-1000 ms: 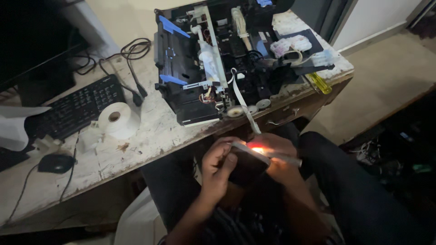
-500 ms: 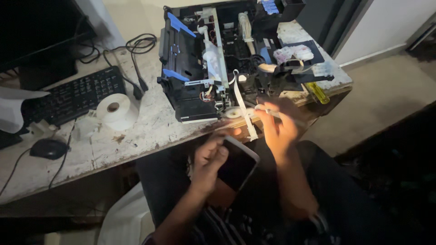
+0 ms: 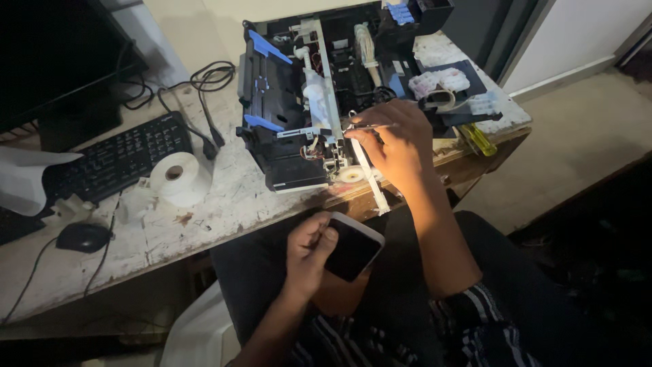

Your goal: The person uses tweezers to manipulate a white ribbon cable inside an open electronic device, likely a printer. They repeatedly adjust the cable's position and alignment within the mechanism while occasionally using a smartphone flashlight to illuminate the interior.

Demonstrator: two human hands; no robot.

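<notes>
My left hand (image 3: 309, 253) holds a dark smartphone (image 3: 352, 246) above my lap, its light shining up on my right forearm. My right hand (image 3: 397, 144) is raised to the open, black printer mechanism (image 3: 319, 88) on the desk and pinches a thin metal tool (image 3: 370, 126) whose tip points left into the mechanism. A white flat ribbon strip (image 3: 370, 178) hangs from the printer down past the desk edge, just left of my right hand. Blue plastic levers show on the printer's left side.
On the worn white desk (image 3: 224, 204) lie a black keyboard (image 3: 119, 160), a white tape roll (image 3: 175, 175), a black mouse (image 3: 83, 236), coiled black cables (image 3: 204, 85) and a yellow-handled screwdriver (image 3: 479, 139). A dark monitor (image 3: 61, 68) stands at the left.
My right hand has left the phone and risen to the printer with the thin tool. The left hand keeps the phone, lower over the lap.
</notes>
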